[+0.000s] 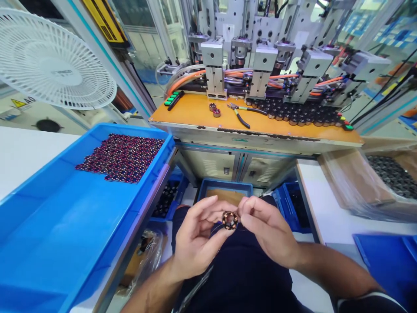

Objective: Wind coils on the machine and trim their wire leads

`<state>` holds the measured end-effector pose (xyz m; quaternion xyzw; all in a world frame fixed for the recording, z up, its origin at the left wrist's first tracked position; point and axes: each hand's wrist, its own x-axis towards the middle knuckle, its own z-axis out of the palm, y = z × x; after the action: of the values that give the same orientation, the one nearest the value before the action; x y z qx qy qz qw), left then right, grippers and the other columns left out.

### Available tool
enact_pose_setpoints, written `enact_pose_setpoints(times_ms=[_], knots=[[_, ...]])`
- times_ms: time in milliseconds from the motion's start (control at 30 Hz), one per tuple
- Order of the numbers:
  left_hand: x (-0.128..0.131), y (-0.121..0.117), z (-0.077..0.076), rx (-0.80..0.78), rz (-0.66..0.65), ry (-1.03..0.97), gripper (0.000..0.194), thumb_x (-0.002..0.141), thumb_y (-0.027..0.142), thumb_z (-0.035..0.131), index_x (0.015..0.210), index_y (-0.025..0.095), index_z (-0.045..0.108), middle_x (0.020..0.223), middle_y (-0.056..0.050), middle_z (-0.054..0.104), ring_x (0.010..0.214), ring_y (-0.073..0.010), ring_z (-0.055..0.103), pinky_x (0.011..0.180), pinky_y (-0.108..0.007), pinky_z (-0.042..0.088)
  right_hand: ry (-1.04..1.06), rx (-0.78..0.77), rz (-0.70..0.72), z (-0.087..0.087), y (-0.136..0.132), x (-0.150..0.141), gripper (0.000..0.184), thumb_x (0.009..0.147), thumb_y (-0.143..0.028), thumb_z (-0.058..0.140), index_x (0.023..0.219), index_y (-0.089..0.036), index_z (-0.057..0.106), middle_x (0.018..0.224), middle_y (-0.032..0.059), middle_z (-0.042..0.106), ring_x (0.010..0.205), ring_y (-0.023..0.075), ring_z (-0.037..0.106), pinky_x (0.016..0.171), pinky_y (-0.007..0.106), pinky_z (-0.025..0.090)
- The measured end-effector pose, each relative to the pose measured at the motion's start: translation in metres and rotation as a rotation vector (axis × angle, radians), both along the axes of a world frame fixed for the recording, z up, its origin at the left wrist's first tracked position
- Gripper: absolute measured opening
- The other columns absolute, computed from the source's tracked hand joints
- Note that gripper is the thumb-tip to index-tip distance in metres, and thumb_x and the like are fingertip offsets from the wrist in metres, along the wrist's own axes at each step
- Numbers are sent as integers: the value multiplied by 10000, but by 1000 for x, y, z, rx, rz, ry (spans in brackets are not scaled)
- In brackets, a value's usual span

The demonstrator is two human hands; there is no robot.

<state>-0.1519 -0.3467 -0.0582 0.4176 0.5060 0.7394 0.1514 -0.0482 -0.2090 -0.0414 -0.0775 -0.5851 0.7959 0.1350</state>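
Note:
My left hand [203,241] grips a small round motor stator [230,221] between thumb and fingers, above my lap. Copper-coloured windings ring its open centre, which faces up toward me. Thin wires trail from its left side over the left fingers. Close against the stator's right edge, my right hand [265,228] is closed, with thumb and forefinger pinched together. Whatever sits in that pinch is too small or hidden to make out.
A blue tray [58,208] at left carries many small stators. On the orange bench [195,115] lie cutting pliers [241,116], two loose stators [215,111] and rows of dark parts, before a winding machine [260,56]. A lined carton [352,182] stands right; a white fan [58,65] left.

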Motion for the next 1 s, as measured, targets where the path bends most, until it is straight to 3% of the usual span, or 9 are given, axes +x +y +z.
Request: enact_pose_setpoints(times_ms=[167, 333, 433, 633, 867, 1000], knots=[[-8, -5, -2, -39, -89, -138, 352, 813, 35, 678, 1092, 246, 707, 1151, -103, 718, 859, -177, 739, 791, -301, 627, -49, 80, 53, -6, 4, 9, 247, 926, -388, 608, 793, -191, 541, 794, 10, 529, 751, 137, 487, 711, 288, 396], [-9, 0, 1, -51, -186, -197, 373, 764, 172, 771, 1129, 240, 733, 1169, -136, 668, 922, -203, 698, 766, -298, 607, -65, 335, 11, 14, 14, -2, 295, 882, -430, 635, 761, -179, 538, 737, 1, 541, 680, 120, 495, 641, 259, 409], [-6, 4, 2, -107, -167, -226, 328, 736, 124, 786, 1044, 237, 767, 1053, -98, 683, 910, -174, 680, 754, -243, 582, -115, 389, 43, 20, 16, -8, 271, 878, -358, 621, 712, -168, 522, 689, -13, 539, 643, 99, 481, 621, 237, 401], [-3, 2, 1, -123, -229, -448, 336, 729, 119, 793, 1040, 244, 772, 1035, -66, 717, 704, -111, 700, 689, -213, 599, -180, 337, 36, 20, 26, -5, 295, 907, -356, 562, 691, -156, 536, 660, -18, 512, 633, 91, 456, 608, 229, 383], [-4, 6, 2, -120, -232, -472, 299, 725, 100, 795, 998, 221, 782, 1018, -59, 731, 873, -146, 722, 794, -204, 594, -266, 188, 155, 20, 23, 1, 292, 841, -386, 651, 711, -149, 541, 643, -30, 493, 581, 76, 400, 549, 224, 320], [-5, 3, 2, -136, -269, -478, 307, 748, 102, 777, 1023, 239, 772, 1024, -51, 726, 882, -139, 714, 811, -213, 590, -276, 187, 151, 17, 31, 5, 269, 838, -314, 638, 651, -150, 535, 634, -16, 519, 610, 88, 449, 578, 232, 351]])
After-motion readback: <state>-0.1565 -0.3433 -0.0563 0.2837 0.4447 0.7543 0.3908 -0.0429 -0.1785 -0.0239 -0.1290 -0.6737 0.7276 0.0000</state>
